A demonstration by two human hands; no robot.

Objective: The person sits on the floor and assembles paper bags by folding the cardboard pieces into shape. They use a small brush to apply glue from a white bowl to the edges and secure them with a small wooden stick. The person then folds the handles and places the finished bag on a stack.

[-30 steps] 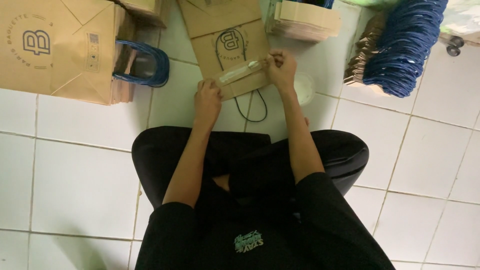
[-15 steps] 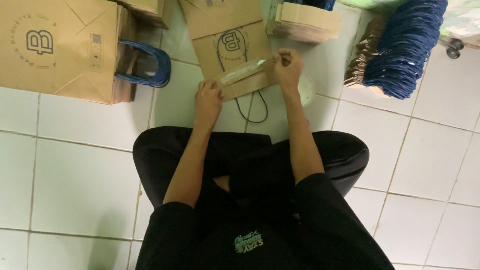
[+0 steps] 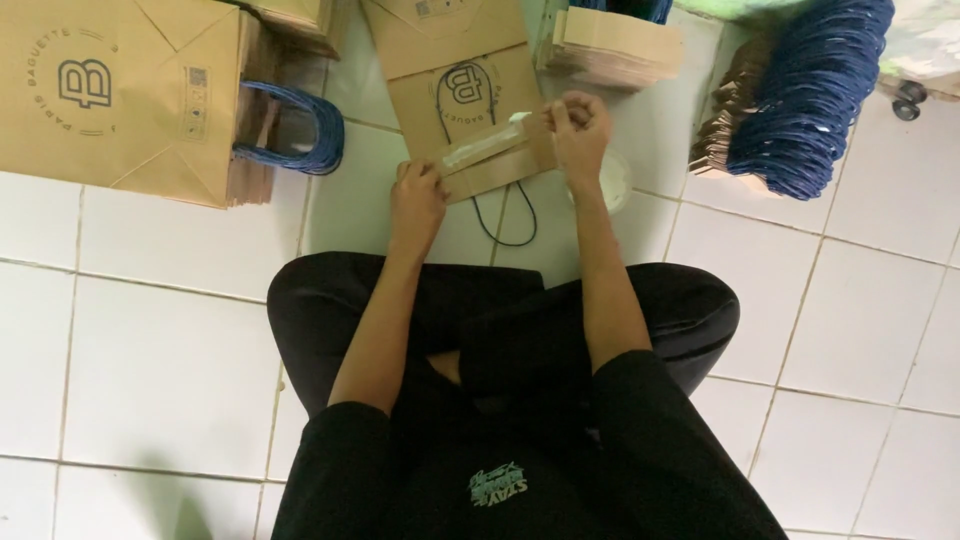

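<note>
Here, bag: a flat brown paper bag (image 3: 470, 110) is laid on the white tiled floor (image 3: 160, 370) at 12 o'clock.
Left hand (image 3: 417, 200): pressed flat on the folded strip (image 3: 495, 155), fingers spread.
Right hand (image 3: 580, 125): closed, pinching the strip's end at 1 o'clock.

Two bare hands are in view: the left hand (image 3: 418, 200) and the right hand (image 3: 578, 128). One flat brown paper bag with a dark cord handle (image 3: 462, 100) lies at twelve o'clock. Two stacks of folded brown paper bags show, one at ten o'clock (image 3: 120, 95), one at one o'clock (image 3: 615, 45). One bundle of blue cord handles (image 3: 815, 90) sits at two o'clock.
</note>
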